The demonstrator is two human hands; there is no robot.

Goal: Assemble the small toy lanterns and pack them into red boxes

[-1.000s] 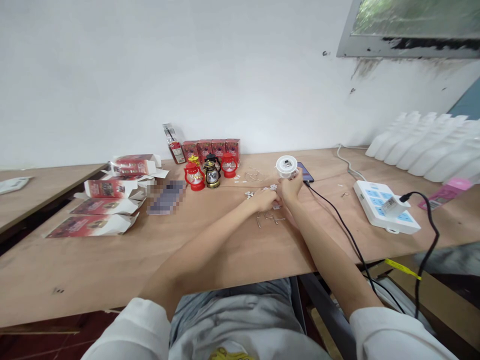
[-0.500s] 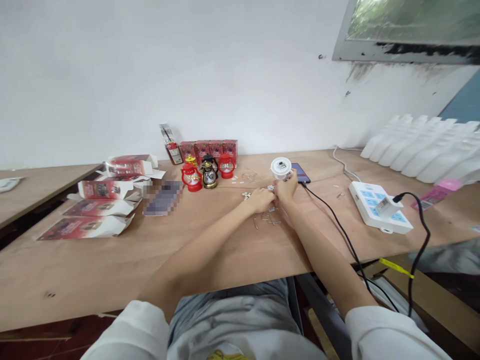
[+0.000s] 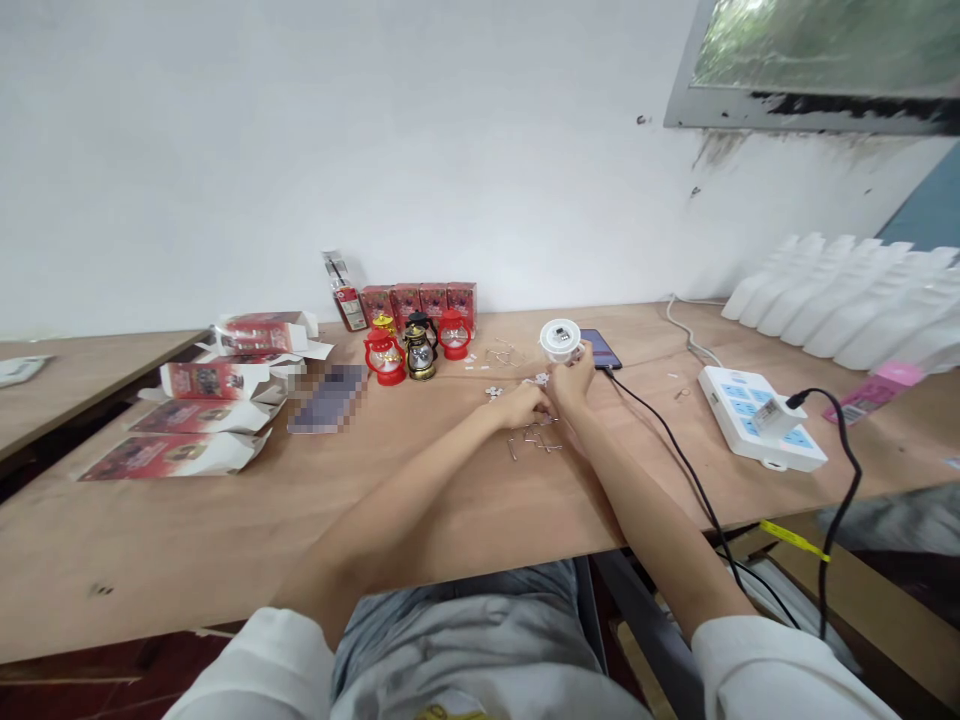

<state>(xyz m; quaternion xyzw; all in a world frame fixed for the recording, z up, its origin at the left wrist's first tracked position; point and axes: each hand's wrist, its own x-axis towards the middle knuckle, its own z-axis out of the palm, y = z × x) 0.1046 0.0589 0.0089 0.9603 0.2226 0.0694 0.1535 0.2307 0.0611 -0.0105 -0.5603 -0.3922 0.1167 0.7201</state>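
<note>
My left hand [image 3: 523,403] and my right hand [image 3: 574,381] meet over the middle of the wooden table [image 3: 420,490], fingers curled together in a pinch over a scatter of small white parts [image 3: 541,381] and thin metal wire pieces [image 3: 534,440]. What they pinch is too small to make out. A round white part [image 3: 560,339] lies just beyond my right hand, next to a dark phone [image 3: 601,349] on a black cable [image 3: 675,440].
Three small toy lanterns [image 3: 412,350], two red and one black, stand before a row of red boxes [image 3: 420,298]. Flattened red-and-white cartons [image 3: 196,400] lie at the left. A white power strip [image 3: 759,415] and white bottles [image 3: 840,290] are at the right.
The view shifted slightly. Both hands stay together over the small parts, drawn a little nearer to me than a second ago.
</note>
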